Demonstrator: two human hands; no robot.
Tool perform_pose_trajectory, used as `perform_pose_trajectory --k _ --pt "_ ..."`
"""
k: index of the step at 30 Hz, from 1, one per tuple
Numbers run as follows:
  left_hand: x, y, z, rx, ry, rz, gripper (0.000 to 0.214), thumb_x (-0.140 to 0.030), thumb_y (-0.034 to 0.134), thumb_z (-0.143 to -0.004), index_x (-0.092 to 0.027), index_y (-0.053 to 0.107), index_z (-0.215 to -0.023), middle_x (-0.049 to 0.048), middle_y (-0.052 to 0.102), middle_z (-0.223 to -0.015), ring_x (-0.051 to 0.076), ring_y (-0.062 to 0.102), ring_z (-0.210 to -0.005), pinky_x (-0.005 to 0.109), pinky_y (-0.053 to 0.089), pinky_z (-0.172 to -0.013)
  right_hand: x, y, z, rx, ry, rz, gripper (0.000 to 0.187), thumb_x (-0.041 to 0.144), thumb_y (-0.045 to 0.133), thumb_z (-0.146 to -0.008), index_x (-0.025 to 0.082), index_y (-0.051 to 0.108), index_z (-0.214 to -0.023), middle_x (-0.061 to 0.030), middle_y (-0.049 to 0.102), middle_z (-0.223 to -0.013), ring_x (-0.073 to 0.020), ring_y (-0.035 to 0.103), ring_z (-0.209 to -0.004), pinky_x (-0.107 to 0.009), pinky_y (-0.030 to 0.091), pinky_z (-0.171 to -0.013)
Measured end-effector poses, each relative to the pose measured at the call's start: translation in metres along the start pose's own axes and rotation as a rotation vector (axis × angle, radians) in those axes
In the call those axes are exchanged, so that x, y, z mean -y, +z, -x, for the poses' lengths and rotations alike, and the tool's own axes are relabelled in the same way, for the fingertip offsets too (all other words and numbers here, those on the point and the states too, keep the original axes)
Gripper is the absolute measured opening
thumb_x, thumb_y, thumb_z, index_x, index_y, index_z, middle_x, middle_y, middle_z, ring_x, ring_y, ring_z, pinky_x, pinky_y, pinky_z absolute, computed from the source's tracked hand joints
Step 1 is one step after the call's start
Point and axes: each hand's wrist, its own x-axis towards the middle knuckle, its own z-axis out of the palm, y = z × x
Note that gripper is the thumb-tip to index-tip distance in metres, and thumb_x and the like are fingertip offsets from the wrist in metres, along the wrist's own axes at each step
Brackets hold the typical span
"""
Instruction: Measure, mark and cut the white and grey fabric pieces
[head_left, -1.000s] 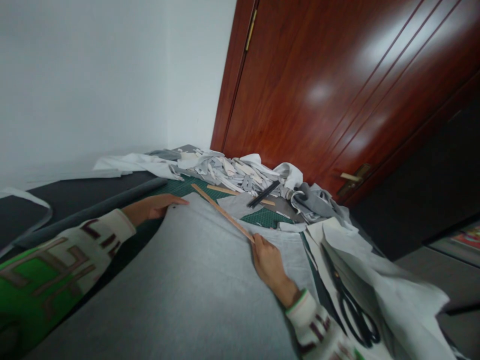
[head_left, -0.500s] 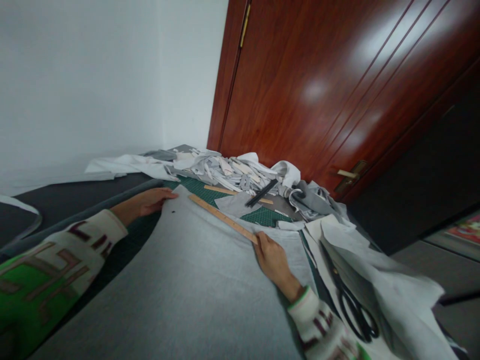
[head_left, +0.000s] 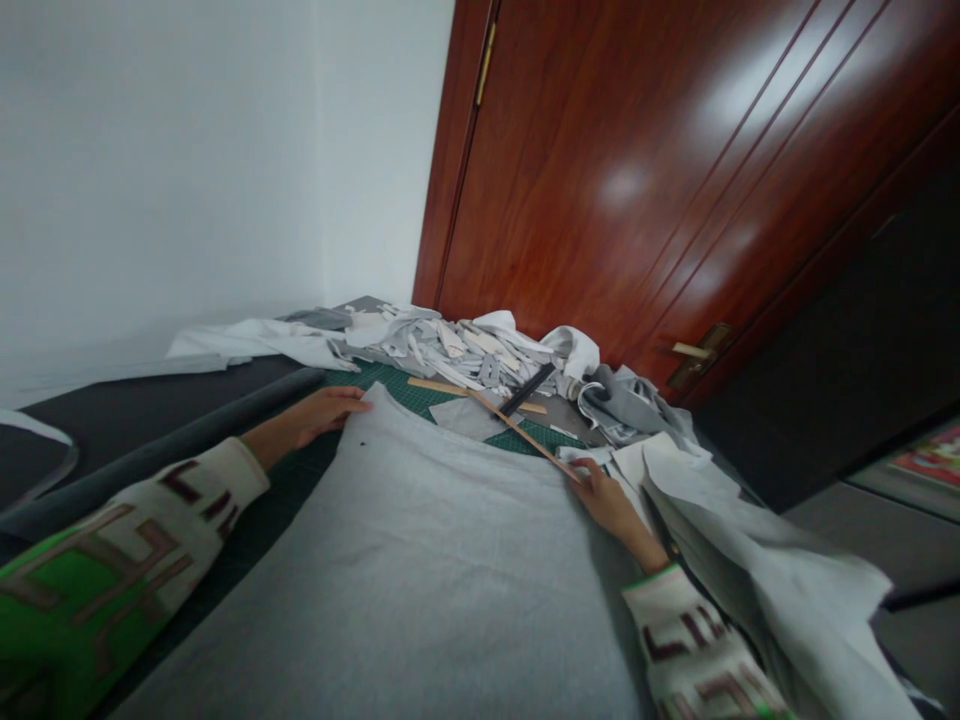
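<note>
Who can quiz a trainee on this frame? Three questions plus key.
1. Which hand holds the wooden ruler?
2. True or false: the left hand is at a corner of the gray fabric.
3. The gridded cutting mat is: A) red; B) green; C) yellow.

Key: 1. The right hand. 2. True. 3. B.

We get dim, cool light, with whitish glare blooming on the glossy door [head_left: 555, 220]. Soft shading covers the gray cloth [head_left: 435, 580]; the far right sinks near black. The scraps [head_left: 487, 345] look smeared, and wide-angle distortion stretches our left sleeve [head_left: 112, 570].
</note>
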Motion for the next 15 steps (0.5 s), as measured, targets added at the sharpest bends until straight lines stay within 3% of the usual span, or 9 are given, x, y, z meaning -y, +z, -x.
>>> perform_pose_trajectory --k 4,7,10,15 --pt "0.003 0.008 -0.008 0.087 -0.036 0.029 0.015 -0.027 0.064 -0.096 -0.013 0.065 -0.100 0.0025 0.067 -0.094 0.016 0.066 -0.079 0.032 0.058 -0.071 -0.018 -0.002 -0.005 -0.022 0.077 0.017 0.037 0.027 0.050 -0.094 0.013 0.051 -0.129 -0.0079 0.075 -0.085 -0.0231 0.071 -0.083 -0.027 0.045 -0.065" --pt "0.008 0.015 -0.015 0.054 -0.029 0.019 0.014 -0.027 0.064 -0.096 -0.013 0.064 -0.101 0.0018 0.066 -0.093 0.016 0.066 -0.077 0.031 0.057 -0.069 -0.020 0.001 -0.004 -0.053 0.110 0.036 0.031 0.026 0.048 -0.095 0.014 0.057 -0.122 -0.0121 0.075 -0.094 -0.0250 0.071 -0.091 -0.028 0.043 -0.067" --pt "0.013 0.019 -0.021 0.010 -0.013 -0.016 0.015 -0.028 0.064 -0.096 -0.013 0.065 -0.101 0.0017 0.067 -0.092 0.016 0.066 -0.076 0.031 0.057 -0.069 -0.020 0.003 -0.002 -0.069 0.129 0.036 0.019 0.026 0.050 -0.094 0.020 0.064 -0.105 -0.0095 0.075 -0.094 -0.0239 0.071 -0.088 -0.027 0.041 -0.066" --pt "0.021 0.023 -0.028 -0.071 0.043 -0.104 0.017 -0.030 0.065 -0.096 -0.013 0.065 -0.099 0.0017 0.066 -0.093 0.017 0.066 -0.079 0.033 0.056 -0.071 -0.028 -0.003 -0.006 -0.131 0.203 -0.013 0.023 0.031 0.047 -0.096 0.017 0.066 -0.098 -0.0086 0.075 -0.086 -0.0212 0.071 -0.083 -0.025 0.044 -0.067"
